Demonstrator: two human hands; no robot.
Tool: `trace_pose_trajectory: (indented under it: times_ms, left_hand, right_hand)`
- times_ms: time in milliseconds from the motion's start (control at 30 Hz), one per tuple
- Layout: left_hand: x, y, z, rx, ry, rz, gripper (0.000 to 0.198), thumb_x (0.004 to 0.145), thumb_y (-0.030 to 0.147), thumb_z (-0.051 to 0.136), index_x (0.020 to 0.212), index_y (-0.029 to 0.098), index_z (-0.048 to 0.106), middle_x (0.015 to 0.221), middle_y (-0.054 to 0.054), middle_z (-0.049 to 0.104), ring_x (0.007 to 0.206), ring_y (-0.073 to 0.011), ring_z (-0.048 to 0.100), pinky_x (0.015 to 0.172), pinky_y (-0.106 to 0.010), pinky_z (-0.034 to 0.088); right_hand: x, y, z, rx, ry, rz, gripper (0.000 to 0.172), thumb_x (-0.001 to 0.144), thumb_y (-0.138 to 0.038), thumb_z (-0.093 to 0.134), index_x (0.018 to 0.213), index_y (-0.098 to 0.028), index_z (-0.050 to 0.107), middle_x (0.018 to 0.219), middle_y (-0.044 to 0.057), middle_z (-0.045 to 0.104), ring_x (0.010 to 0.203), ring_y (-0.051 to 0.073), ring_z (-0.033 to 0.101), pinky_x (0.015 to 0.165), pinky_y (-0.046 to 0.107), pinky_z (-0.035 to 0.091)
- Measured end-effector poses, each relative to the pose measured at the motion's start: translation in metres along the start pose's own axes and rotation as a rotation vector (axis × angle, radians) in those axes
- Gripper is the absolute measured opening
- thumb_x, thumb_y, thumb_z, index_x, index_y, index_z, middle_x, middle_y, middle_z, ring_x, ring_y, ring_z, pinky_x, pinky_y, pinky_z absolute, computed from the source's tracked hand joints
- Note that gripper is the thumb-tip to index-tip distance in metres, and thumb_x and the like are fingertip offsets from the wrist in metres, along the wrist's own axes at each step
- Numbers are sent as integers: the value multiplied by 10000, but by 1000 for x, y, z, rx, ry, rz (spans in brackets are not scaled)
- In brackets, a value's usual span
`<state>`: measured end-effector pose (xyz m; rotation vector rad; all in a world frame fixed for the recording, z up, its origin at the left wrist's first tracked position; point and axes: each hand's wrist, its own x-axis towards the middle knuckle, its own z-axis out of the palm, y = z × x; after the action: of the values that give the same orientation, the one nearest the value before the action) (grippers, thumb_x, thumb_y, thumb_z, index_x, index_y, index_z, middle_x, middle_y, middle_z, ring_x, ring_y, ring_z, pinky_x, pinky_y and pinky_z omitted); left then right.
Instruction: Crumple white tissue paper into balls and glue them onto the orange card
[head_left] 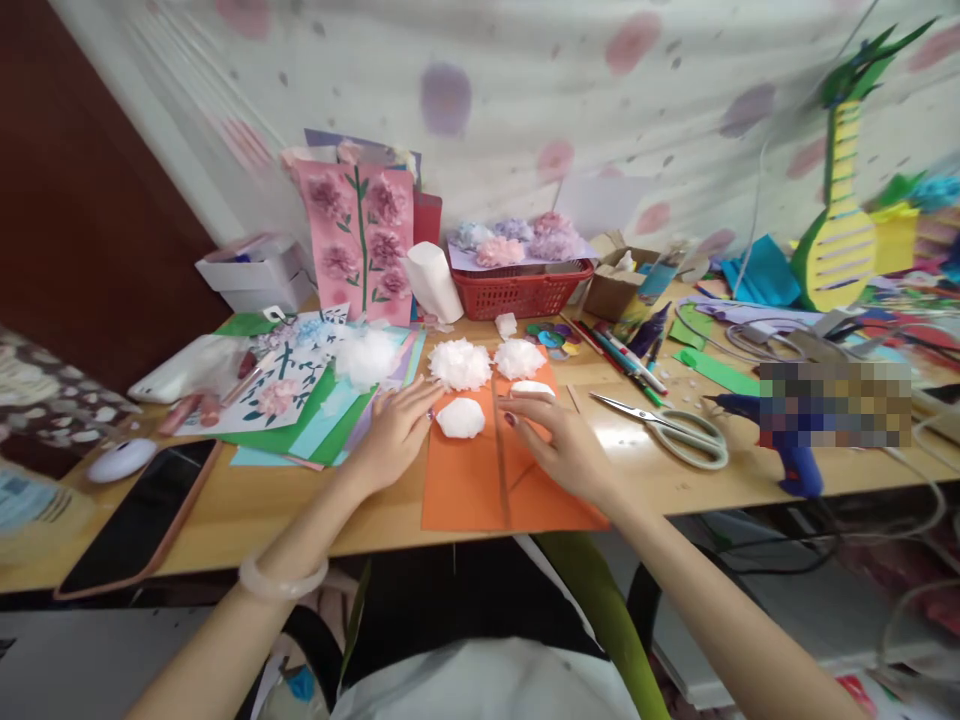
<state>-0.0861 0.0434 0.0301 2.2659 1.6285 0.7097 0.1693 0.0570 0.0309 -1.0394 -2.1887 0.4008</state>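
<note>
Left hand (401,425) and right hand (555,435), both free, above the orange paper sheet (465,495)

In the head view, both forearms come over the front edge of the table (360,525), palms downward. The left hand is released, its fingers extended toward the left ruffled white flower (459,365) and the white paper disc (460,418) below it. The right hand is also released, with bent, loose fingers near the second white disc (532,389); whether they touch it I cannot tell. A pale bangle (283,580) is on the left wrist.

The orange sheet lies at the middle of the table's front edge, and a brown stripe (502,480) runs along it. At its far end sit the left flower and the right ruffled white flower (519,359), one on each side of the stripe.

The table is wooden; behind its back edge hangs a spotted curtain (495,60). Near this edge stand a pink flower picture (360,240), a white paper roll (435,283) and a red basket (521,292).

Toward the left end lie a black-screened phone (142,510) and a white mouse (122,460). Scissors (667,425) lie right of the orange sheet, then a blue glue gun (799,465), partly hidden by a blurred patch. The right hand partly covers the second disc.
</note>
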Motion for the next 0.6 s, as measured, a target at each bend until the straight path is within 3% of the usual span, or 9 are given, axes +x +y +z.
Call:
trace_pose_trajectory:
  times_ms: [100,200,300,367,467,600]
  left_hand:
    - [11,3,-14,-83,146,50,440,975,245,372,1347,184,600,1427,-82,605,1344,-205,530,1160,-407,382]
    - [35,16,-11,-22,109,232,427,1016,280,359,1393,201,543,1493,-77,540,1413,-214,453,1183,-440,356]
    - [63,27,11,161,-29,383,540,1033,377,356,1527,159,333,1629,-135,309,1535,-268,176,1239,-538,178]
    - [77,30,31,237,-89,419,615,1036,429,326,1561,125,227,1654,-171,204,1548,-277,66,1244,-545,127]
    - [84,27,57,273,-160,424,690,1031,501,264,1579,101,139,1656,-197,156,1550,-265,18,1247,-511,116]
    - [80,24,71,266,-167,391,742,1019,538,272,1596,141,27,1662,-181,156,1552,-261,29,1244,-513,37]
  right_hand:
    - [-16,2,-10,2,121,18,242,971,-208,510,1111,-233,706,1122,84,755,1113,239,670,930,411,557]
    - [-27,7,-6,-124,200,11,229,961,-179,514,1088,-251,690,1216,83,721,1258,280,570,1038,506,484]
    - [-35,15,6,-288,190,37,380,971,-116,445,1297,-245,590,1456,119,554,1445,329,359,1122,590,365]
    - [-39,21,13,-367,176,55,522,976,-88,412,1480,-223,412,1558,163,421,1499,347,255,1136,603,333]
    - [-45,26,21,-426,140,106,641,998,-149,415,1593,-198,180,1618,202,291,1507,373,223,1122,597,351]
    - [-48,27,27,-453,74,175,645,1011,-237,416,1601,-170,163,1607,216,304,1494,411,229,1102,613,355]
